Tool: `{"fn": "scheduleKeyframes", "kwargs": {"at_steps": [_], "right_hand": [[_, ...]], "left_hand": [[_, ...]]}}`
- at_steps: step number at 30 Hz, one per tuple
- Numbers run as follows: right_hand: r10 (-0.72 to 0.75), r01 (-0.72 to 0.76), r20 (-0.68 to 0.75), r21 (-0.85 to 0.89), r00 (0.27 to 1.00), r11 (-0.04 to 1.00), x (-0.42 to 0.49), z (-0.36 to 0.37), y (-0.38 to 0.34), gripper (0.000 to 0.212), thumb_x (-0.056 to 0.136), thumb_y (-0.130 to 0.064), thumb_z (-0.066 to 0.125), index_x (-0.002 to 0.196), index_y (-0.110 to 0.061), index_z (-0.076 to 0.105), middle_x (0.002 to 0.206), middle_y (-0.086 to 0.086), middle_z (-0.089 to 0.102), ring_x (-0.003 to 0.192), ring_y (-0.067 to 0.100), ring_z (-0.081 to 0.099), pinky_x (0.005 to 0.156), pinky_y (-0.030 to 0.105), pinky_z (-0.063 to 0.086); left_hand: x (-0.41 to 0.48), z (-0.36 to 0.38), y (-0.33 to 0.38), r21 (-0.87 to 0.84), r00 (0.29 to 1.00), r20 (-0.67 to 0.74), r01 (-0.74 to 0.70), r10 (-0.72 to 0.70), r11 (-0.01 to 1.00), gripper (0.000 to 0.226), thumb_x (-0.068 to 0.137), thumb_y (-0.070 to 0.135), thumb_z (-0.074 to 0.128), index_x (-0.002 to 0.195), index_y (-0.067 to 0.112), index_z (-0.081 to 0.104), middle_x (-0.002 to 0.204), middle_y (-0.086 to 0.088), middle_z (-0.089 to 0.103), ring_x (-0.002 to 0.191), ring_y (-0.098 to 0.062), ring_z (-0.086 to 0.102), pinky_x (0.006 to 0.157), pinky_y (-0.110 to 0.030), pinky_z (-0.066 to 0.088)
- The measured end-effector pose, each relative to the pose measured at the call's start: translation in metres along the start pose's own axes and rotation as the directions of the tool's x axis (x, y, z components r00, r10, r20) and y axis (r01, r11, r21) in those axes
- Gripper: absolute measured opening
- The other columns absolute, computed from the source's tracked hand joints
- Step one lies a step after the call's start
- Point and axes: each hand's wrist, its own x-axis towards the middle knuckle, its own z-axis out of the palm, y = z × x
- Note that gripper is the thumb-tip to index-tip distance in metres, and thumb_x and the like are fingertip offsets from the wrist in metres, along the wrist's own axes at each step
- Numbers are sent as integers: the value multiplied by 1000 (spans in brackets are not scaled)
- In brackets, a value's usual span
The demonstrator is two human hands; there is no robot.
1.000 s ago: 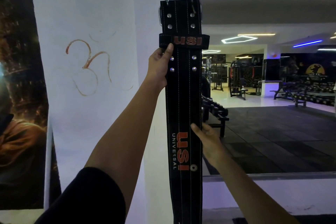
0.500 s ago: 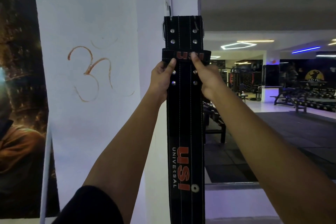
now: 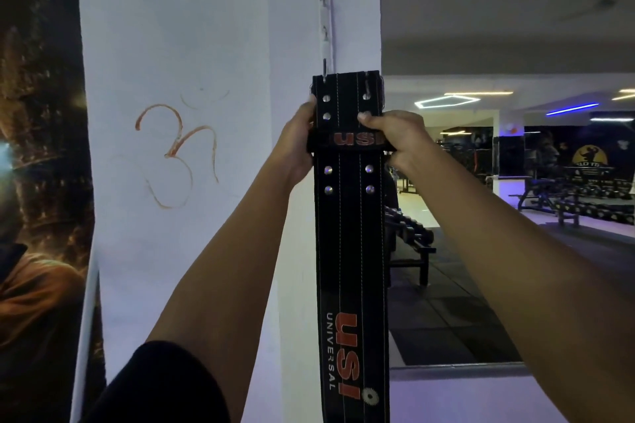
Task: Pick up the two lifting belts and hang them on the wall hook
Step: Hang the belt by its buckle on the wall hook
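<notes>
A black lifting belt (image 3: 350,251) with orange "USI" lettering hangs straight down against the white pillar (image 3: 206,45). Its top edge sits just below a metal hook strip (image 3: 325,21) fixed to the pillar, and the lowest hook meets the belt's top left corner. My left hand (image 3: 297,144) grips the belt's left edge near the keeper loop. My right hand (image 3: 395,136) grips the right edge at the same height, thumb on the front. I cannot make out a second belt; it may lie behind this one.
An orange symbol (image 3: 175,151) is drawn on the pillar. A dark poster (image 3: 37,182) covers the wall at left. To the right a mirror (image 3: 515,182) reflects the gym floor, dumbbell racks (image 3: 409,233) and benches.
My right hand rose from the belt's lower part to its top right edge. Both hands now hold the belt near the keeper loop, closer to the lowest hook.
</notes>
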Motion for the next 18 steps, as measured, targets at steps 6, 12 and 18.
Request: {"fn": "scheduleKeyframes", "kwargs": {"at_steps": [6, 12, 18], "right_hand": [[-11, 28, 112, -148, 994, 989, -3, 9, -10, 14, 83, 1, 61, 95, -6, 66, 82, 6, 64, 76, 22, 63, 77, 39, 55], [131, -130, -8, 71, 991, 989, 16, 28, -13, 23, 90, -28, 42, 79, -19, 61, 74, -2, 55, 57, 15, 48, 60, 25, 42], [120, -74, -214, 208, 969, 975, 37, 47, -8, 14, 92, -25, 48, 97, -13, 53, 72, 2, 47, 59, 15, 40, 71, 33, 43]], "left_hand": [[14, -4, -4, 237, 980, -177, -49, 93, 970, 22, 98, 18, 42, 88, 12, 60, 73, -1, 61, 62, -14, 61, 52, -23, 52], [19, -14, -15, 155, 984, -143, -80, 102, 985, 20, 94, 6, 45, 85, 18, 58, 73, 5, 61, 44, 0, 58, 44, -18, 50], [43, -16, -10, 102, 989, -147, 46, -31, 994, 26, 95, 22, 39, 76, 16, 58, 64, 3, 54, 48, -11, 50, 42, -16, 41]]}}
